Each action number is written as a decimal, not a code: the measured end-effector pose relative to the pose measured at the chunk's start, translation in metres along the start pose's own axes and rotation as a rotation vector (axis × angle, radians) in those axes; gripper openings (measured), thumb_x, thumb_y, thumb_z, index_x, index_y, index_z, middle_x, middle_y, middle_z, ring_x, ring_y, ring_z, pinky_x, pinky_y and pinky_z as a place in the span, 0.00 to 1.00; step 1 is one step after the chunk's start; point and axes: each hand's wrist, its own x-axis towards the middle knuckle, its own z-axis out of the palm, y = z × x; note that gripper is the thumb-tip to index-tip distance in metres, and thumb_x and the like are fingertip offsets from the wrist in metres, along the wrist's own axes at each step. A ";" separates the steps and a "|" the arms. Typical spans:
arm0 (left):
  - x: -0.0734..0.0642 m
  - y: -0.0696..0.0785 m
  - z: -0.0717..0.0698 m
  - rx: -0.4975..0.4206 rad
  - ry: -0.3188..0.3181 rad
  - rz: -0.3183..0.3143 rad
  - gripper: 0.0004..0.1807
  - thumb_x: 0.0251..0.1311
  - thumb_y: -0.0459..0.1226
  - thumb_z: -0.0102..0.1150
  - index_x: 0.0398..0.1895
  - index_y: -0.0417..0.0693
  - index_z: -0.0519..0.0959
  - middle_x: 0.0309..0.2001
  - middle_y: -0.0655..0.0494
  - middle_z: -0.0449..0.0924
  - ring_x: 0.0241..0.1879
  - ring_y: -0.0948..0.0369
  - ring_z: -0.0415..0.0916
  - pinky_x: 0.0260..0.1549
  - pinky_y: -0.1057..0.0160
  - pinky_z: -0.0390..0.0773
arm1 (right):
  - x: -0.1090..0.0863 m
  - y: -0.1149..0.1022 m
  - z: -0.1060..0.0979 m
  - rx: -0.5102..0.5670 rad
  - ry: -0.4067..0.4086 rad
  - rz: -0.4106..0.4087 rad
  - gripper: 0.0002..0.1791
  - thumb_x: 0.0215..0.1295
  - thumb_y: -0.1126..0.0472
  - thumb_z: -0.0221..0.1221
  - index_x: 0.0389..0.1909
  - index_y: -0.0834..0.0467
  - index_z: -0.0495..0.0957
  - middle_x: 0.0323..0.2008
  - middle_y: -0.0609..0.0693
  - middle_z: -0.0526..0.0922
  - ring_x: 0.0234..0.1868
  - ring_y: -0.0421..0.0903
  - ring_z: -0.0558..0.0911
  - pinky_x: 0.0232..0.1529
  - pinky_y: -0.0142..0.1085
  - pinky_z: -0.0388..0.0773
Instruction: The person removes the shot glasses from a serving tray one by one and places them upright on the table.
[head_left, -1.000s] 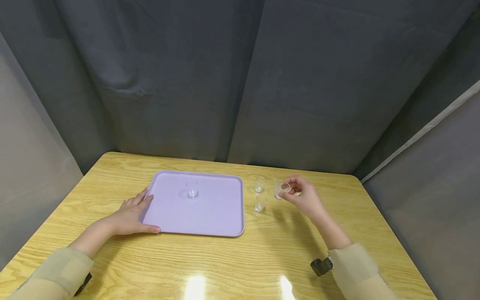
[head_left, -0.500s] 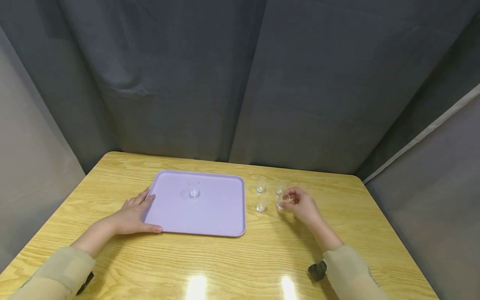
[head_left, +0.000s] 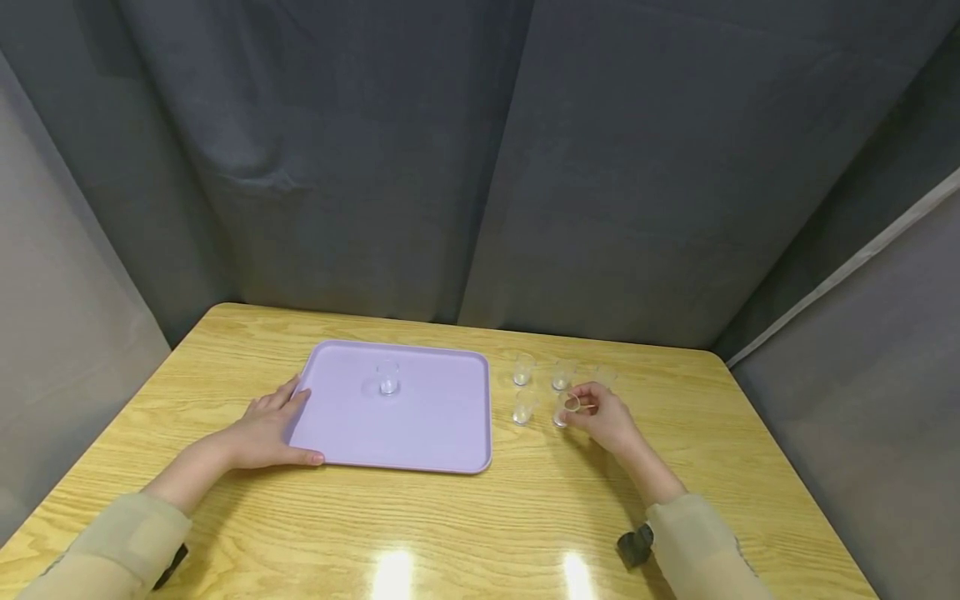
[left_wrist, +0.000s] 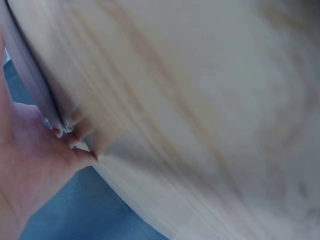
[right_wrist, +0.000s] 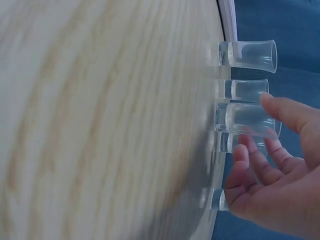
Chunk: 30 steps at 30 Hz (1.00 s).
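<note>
My right hand [head_left: 606, 421] pinches a clear shot glass [right_wrist: 245, 119] between thumb and fingertips near its rim. The glass is upright, its base close to the wooden table; in the head view the fingers partly cover it. Just behind it stands a second shot glass [head_left: 563, 375], and to its left are two more, a rear glass [head_left: 523, 370] and a front glass [head_left: 522, 409]. Another glass [head_left: 604, 375] shows faintly behind the hand. My left hand [head_left: 266, 429] rests with spread fingers along the left edge of a lilac tray [head_left: 435, 446], thumb at its front corner.
One shot glass [head_left: 387, 380] stands upright on the tray, toward the back. The wooden table [head_left: 450, 525] ends at a dark grey curtain [head_left: 360, 167] behind. Lighter panels [head_left: 67, 333] close off the sides.
My right hand has come forward from the rear shot glass, which now stands free, and holds a glass in front of it. The left hand and tray stay put.
</note>
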 end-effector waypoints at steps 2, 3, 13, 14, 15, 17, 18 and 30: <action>0.000 0.000 0.000 -0.005 -0.002 -0.002 0.65 0.41 0.68 0.62 0.70 0.30 0.51 0.72 0.30 0.38 0.67 0.30 0.43 0.60 0.28 0.42 | -0.001 0.000 -0.002 -0.003 -0.007 -0.003 0.29 0.58 0.58 0.65 0.58 0.63 0.68 0.53 0.62 0.76 0.51 0.57 0.74 0.50 0.46 0.73; 0.000 0.000 0.000 -0.007 -0.002 -0.003 0.65 0.41 0.68 0.62 0.70 0.30 0.51 0.72 0.30 0.38 0.67 0.30 0.43 0.60 0.28 0.42 | -0.002 -0.001 -0.003 -0.003 -0.011 -0.002 0.31 0.58 0.58 0.65 0.60 0.63 0.67 0.54 0.62 0.75 0.51 0.57 0.73 0.50 0.46 0.73; 0.001 -0.003 0.002 -0.010 -0.012 -0.016 0.66 0.41 0.69 0.61 0.71 0.30 0.50 0.72 0.31 0.36 0.67 0.30 0.41 0.60 0.28 0.40 | -0.017 -0.015 -0.023 -0.002 -0.009 -0.058 0.33 0.59 0.59 0.64 0.64 0.62 0.64 0.55 0.62 0.74 0.43 0.52 0.74 0.35 0.33 0.75; 0.001 -0.003 0.002 -0.010 -0.012 -0.015 0.66 0.41 0.69 0.61 0.71 0.30 0.50 0.72 0.31 0.36 0.67 0.30 0.41 0.60 0.28 0.40 | -0.019 -0.017 -0.026 -0.011 -0.006 -0.065 0.32 0.60 0.59 0.64 0.63 0.61 0.64 0.55 0.62 0.74 0.42 0.51 0.74 0.34 0.33 0.75; 0.001 -0.004 0.002 -0.010 -0.011 -0.015 0.66 0.41 0.69 0.61 0.71 0.30 0.50 0.72 0.31 0.36 0.67 0.30 0.41 0.60 0.28 0.40 | -0.021 -0.019 -0.028 -0.025 -0.004 -0.075 0.32 0.60 0.59 0.64 0.63 0.61 0.64 0.55 0.62 0.75 0.42 0.51 0.74 0.34 0.33 0.75; 0.001 -0.003 0.002 -0.013 -0.011 -0.016 0.66 0.41 0.69 0.61 0.71 0.30 0.50 0.72 0.31 0.36 0.67 0.30 0.41 0.60 0.28 0.40 | -0.025 -0.025 -0.031 -0.038 0.001 -0.087 0.31 0.60 0.58 0.63 0.63 0.60 0.65 0.55 0.62 0.75 0.42 0.50 0.74 0.34 0.33 0.75; 0.001 -0.003 0.002 -0.014 -0.011 -0.017 0.66 0.41 0.69 0.61 0.71 0.30 0.50 0.73 0.31 0.36 0.67 0.30 0.41 0.60 0.28 0.40 | -0.027 -0.027 -0.033 -0.038 0.005 -0.091 0.31 0.60 0.58 0.64 0.63 0.59 0.65 0.55 0.61 0.75 0.42 0.50 0.74 0.34 0.33 0.75; 0.000 -0.001 0.001 -0.023 -0.007 -0.009 0.65 0.41 0.68 0.62 0.70 0.29 0.50 0.72 0.30 0.37 0.67 0.30 0.41 0.60 0.28 0.40 | -0.049 -0.071 -0.042 -0.023 0.099 -0.226 0.28 0.60 0.56 0.64 0.62 0.55 0.69 0.52 0.54 0.80 0.41 0.46 0.76 0.35 0.32 0.75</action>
